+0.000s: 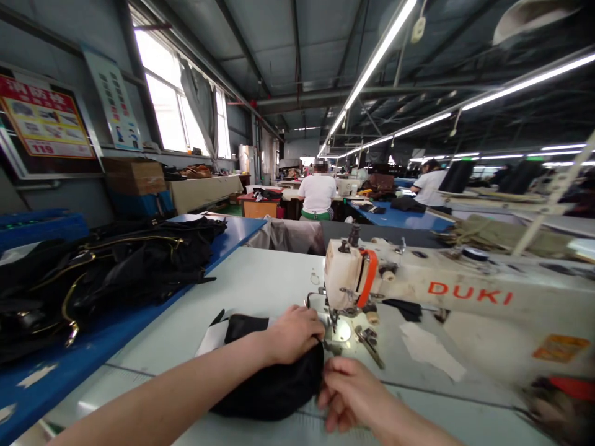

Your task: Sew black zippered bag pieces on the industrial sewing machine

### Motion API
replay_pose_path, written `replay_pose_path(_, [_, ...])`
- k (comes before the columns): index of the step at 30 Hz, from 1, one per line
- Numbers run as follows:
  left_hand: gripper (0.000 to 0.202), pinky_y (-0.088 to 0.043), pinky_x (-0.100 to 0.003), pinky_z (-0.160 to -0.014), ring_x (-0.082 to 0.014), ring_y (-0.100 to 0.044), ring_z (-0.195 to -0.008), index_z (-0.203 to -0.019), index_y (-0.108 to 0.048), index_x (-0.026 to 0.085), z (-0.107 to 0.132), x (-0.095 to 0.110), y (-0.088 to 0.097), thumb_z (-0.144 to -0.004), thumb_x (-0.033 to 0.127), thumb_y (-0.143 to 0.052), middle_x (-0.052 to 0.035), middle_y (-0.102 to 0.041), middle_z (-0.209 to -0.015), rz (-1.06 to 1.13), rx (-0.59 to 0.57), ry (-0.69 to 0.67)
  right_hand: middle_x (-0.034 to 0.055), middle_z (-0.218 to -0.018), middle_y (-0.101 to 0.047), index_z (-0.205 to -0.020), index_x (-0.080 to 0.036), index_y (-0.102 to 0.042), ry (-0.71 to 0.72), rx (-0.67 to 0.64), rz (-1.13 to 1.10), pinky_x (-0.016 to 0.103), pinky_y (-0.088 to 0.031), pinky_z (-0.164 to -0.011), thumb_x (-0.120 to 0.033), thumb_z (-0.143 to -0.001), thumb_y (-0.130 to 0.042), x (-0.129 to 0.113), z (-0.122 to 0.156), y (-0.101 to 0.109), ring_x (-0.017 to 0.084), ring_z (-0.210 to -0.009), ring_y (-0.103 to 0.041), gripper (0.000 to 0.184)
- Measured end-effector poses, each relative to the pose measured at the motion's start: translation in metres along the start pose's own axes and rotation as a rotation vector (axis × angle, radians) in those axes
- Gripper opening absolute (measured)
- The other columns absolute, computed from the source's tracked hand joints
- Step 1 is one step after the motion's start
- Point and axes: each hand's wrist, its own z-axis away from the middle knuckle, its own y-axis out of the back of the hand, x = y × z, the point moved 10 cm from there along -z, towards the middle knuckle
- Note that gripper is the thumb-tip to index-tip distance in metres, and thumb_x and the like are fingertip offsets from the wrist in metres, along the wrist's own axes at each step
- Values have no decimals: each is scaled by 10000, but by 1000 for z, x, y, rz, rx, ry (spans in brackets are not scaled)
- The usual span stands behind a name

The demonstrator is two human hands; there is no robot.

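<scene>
My left hand [294, 333] lies curled over a piece of black fabric [274, 387] on the pale sewing table [260, 279], pressing it down just left of the needle. My right hand [352, 393] pinches the fabric's right edge with closed fingers, in front of the lit needle plate [343, 331]. The white DUKI sewing machine [446, 291] stretches to the right, its head with an orange guard right above my hands. A white paper piece [211, 337] pokes out from under the fabric.
A heap of black bags with gold zips [106, 266] lies on the blue table [60, 371] at left. White paper scraps [432, 350] lie by the machine. Further back, two people in white shirts sit at other stations. Cardboard boxes [134, 176] stand by the windows.
</scene>
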Motion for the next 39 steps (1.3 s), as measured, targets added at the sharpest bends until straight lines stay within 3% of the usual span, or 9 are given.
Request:
replay_pose_path(2, [90,-384,-315,-908,-200,-551,-980,-910,-619,228,-1,-1,0,-856,204,-550,-23,-595,-987,21,-4,8,-21,-630,-600,-749,-191,-517,181,97,282,215,-408,-438,-133,-774,-458,-21,3,14,123,-460,-576,87])
replay_pose_path(4, [99,-383,-316,-911,-199,-549,-975,-919,-620,228,-2,-1,-2,-858,201,-545,-25,-595,-985,28,-2,9,4,-759,-624,-817,-196,-558,493,259,605,272,-483,-598,-45,-720,-462,-54,17,22,160,-656,-614,203])
replay_pose_path(6, [102,-380,-313,-912,-196,-548,-965,-923,-618,226,-3,0,-2,-856,198,-546,-25,-596,-976,19,5,4,45,-924,-636,-934,-199,-585,841,368,933,351,-491,-781,-15,-724,-483,-79,38,12,209,-866,-601,298])
replay_pose_path(10, [92,-378,-305,-907,-191,-544,-950,-896,-622,223,-7,1,-1,-843,186,-555,-20,-594,-953,2,13,-6,53,-978,-655,-970,-192,-606,1190,340,1218,390,-453,-908,-37,-794,-525,-74,48,-11,225,-962,-577,248])
replay_pose_path(14, [105,-331,-371,-970,-211,-519,-996,-903,-627,243,-11,-5,-1,-807,211,-598,-14,-595,-977,26,25,44,32,-938,-676,-870,-200,-623,1167,318,1205,365,-463,-876,-40,-786,-555,-60,36,-6,210,-921,-590,193])
replay_pose_path(17, [304,-269,-458,-1014,-259,-470,-1062,-1000,-605,241,-9,-21,9,-717,298,-698,-36,-564,-1072,6,168,229,18,-929,-692,-824,-205,-634,1113,348,1152,354,-476,-836,-25,-766,-567,-60,33,3,212,-910,-600,200])
replay_pose_path(20, [400,-335,-450,-936,-282,-461,-1035,-993,-595,200,-3,-30,16,-658,354,-748,-70,-541,-1078,-53,276,386,19,-961,-701,-817,-202,-645,1090,372,1114,352,-473,-836,-24,-781,-551,-63,34,8,213,-947,-602,205])
replay_pose_path(28, [137,-425,-339,-774,-218,-535,-834,-809,-617,187,-17,-30,-2,-741,279,-692,-26,-613,-816,64,167,317,14,-969,-712,-801,-209,-660,1095,413,1115,342,-460,-820,-72,-810,-573,-61,26,14,200,-927,-611,163])
replay_pose_path(39, [172,-481,-290,-819,-213,-602,-917,-898,-684,191,-52,-61,-17,-729,193,-650,-27,-681,-910,268,257,365,23,-849,-681,-731,-176,-632,976,420,1209,307,-419,-801,-84,-728,-743,-72,6,39,192,-861,-592,144])
